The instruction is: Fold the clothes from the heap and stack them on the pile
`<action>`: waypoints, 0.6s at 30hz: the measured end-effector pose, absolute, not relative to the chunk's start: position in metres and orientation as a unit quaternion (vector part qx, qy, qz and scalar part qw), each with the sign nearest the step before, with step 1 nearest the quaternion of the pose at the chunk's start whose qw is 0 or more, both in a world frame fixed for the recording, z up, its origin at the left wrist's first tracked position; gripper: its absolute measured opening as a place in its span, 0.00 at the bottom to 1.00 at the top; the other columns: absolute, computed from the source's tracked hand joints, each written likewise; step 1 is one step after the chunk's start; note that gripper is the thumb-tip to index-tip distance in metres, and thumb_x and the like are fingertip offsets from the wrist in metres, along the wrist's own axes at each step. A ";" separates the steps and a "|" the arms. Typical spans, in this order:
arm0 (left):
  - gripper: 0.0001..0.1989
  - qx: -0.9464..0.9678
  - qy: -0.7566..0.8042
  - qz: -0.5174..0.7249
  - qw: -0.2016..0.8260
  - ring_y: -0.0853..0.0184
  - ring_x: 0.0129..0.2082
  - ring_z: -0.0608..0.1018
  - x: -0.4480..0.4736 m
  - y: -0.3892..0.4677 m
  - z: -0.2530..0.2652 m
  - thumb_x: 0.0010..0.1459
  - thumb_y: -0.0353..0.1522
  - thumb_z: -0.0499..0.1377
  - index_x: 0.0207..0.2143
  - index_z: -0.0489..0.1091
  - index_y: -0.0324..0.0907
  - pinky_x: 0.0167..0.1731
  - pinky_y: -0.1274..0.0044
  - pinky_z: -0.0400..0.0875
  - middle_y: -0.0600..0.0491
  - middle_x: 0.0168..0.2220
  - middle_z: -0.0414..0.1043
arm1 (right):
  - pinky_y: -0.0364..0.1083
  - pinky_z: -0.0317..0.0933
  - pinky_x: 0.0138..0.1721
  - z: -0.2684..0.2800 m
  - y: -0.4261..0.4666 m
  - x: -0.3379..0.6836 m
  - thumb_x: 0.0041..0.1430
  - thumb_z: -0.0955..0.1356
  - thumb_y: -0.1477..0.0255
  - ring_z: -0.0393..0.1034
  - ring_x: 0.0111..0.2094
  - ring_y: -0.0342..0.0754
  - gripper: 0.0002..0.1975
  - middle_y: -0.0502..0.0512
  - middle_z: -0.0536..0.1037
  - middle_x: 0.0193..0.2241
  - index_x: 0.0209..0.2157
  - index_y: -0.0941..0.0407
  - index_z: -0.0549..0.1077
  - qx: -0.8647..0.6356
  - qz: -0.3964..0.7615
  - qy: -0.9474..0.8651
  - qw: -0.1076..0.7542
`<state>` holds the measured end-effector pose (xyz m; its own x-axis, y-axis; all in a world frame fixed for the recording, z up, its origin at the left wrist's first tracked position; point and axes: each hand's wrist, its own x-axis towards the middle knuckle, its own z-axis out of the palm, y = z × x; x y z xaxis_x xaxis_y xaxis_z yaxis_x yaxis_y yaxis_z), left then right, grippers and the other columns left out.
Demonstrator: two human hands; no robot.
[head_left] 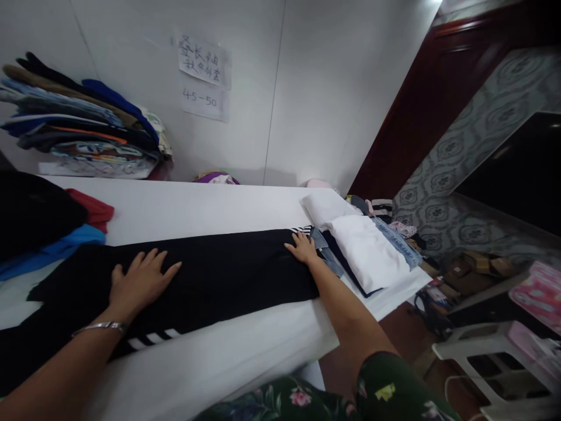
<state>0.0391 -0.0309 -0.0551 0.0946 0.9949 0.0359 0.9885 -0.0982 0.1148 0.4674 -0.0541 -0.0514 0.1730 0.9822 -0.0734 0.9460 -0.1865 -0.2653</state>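
Observation:
A black garment with white stripes [228, 269] lies spread lengthwise across the white tabletop. My left hand [140, 280] rests flat on its left part, fingers spread, above a set of white stripes at the near edge. At the garment's right end, my right hand [303, 248] lies with its fingers apart, close to more white stripes. Just right of that hand is a grey-blue denim piece [326, 251], partly covered. Beside it sits a folded white garment [370, 248] on top of dark cloth.
A tall stack of folded clothes [87, 128] stands at the back left. Black clothing [39, 216], a red cloth [94, 209] and a blue cloth [65, 248] are heaped on the left. A white plastic stool [486, 356] and cardboard boxes [473, 272] are on the right.

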 end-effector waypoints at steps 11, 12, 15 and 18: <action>0.33 0.725 0.688 0.029 0.018 0.51 0.67 0.52 0.046 -0.036 -0.044 0.63 0.44 0.36 0.62 0.58 0.36 0.60 0.51 0.46 0.44 0.68 0.51 | 0.61 0.37 0.65 -0.061 -0.104 0.431 0.65 0.59 0.53 0.40 0.69 0.57 0.31 0.62 0.50 0.68 0.64 0.52 0.57 -0.700 0.105 -0.700 0.098; 0.33 0.725 0.688 0.029 0.020 0.51 0.67 0.52 0.046 -0.035 -0.045 0.63 0.44 0.36 0.62 0.58 0.36 0.60 0.51 0.46 0.44 0.68 0.51 | 0.61 0.37 0.65 -0.063 -0.105 0.429 0.65 0.60 0.54 0.41 0.68 0.57 0.30 0.62 0.50 0.68 0.64 0.52 0.58 -0.701 0.105 -0.698 0.099; 0.33 0.725 0.687 0.036 0.023 0.51 0.67 0.52 0.044 -0.033 -0.048 0.63 0.44 0.37 0.62 0.59 0.36 0.60 0.50 0.46 0.44 0.68 0.51 | 0.60 0.38 0.65 -0.061 -0.107 0.437 0.65 0.61 0.57 0.43 0.68 0.56 0.28 0.61 0.53 0.67 0.63 0.53 0.60 -0.715 0.080 -0.681 0.138; 0.33 0.727 0.685 0.045 0.019 0.51 0.67 0.53 0.043 -0.032 -0.049 0.62 0.45 0.38 0.62 0.59 0.36 0.60 0.51 0.46 0.44 0.67 0.53 | 0.58 0.42 0.65 -0.050 -0.109 0.466 0.65 0.60 0.63 0.47 0.67 0.56 0.26 0.62 0.57 0.66 0.62 0.56 0.62 -0.759 0.014 -0.618 0.205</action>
<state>0.0432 -0.0325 -0.0491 0.0566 0.9976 0.0400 0.9942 -0.0600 0.0892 0.4663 -0.1091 -0.0503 0.2352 0.9438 0.2323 0.9324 -0.1517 -0.3280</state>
